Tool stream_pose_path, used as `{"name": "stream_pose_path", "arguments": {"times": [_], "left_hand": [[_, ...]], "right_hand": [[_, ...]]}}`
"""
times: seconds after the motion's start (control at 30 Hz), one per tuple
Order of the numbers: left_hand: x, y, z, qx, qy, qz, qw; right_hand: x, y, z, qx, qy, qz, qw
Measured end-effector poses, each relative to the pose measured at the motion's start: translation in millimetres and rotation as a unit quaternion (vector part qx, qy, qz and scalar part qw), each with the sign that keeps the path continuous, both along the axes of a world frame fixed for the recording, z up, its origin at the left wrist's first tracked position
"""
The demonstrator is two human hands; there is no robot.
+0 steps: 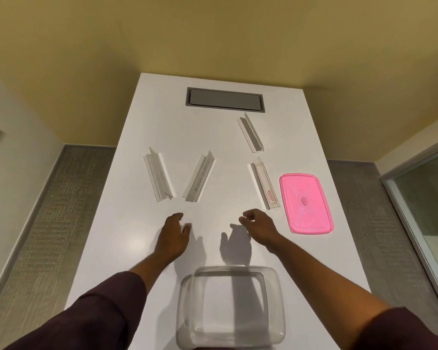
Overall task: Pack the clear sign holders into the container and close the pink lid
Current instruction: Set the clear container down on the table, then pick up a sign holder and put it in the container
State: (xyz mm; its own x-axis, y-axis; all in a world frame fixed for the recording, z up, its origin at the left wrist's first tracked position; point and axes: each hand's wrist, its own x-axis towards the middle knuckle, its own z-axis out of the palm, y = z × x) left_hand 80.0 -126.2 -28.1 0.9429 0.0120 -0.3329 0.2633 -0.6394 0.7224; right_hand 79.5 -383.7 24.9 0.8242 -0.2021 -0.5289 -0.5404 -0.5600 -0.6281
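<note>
From the head view, four clear sign holders lie scattered on the white table [137, 248]: the far-left holder [158, 174], the middle holder [199, 177], the far holder [251, 133] near the grey hatch [225, 100], and the labelled holder [264, 183] just beside the pink lid [306, 203]. The spread looks set so each can be picked singly. The left hand [173, 236] hovers flat and loose, grasping nothing, just below the middle holder; the right hand [259, 227] curls slightly, also empty, nearest the labelled holder. The clear container [187, 311] sits at the near edge, open and holding nothing, well apart from its lid.
</note>
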Motion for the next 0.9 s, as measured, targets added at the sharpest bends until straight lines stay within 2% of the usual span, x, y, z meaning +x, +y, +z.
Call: {"name": "stream_pose_path", "arguments": {"times": [0.13, 0.3, 0.47, 0.57, 0.7, 0.9], "left_hand": [[53, -3, -1, 0.001, -0.034, -0.003, 0.999], [114, -14, -5, -0.009, -0.047, -0.002, 0.999], [156, -27, -19, -0.004, 0.005, 0.004, 1.000], [167, -31, -29, 0.006, 0.044, 0.009, 0.999], [171, -37, -36, 0.015, 0.053, 0.024, 0.998], [166, -49, -24, -0.061, 0.080, 0.099, 0.990]], "right_hand": [[54, 24, -3, 0.031, 0.051, 0.026, 0.998], [108, 54, -21, 0.057, 0.072, 0.034, 0.995], [145, 79, -45, 0.078, 0.073, 0.008, 0.994], [155, 88, -55, 0.099, 0.084, -0.005, 0.992], [160, 89, -62, 0.108, 0.089, -0.010, 0.990], [156, 80, -61, 0.127, 0.078, -0.025, 0.989]]}}
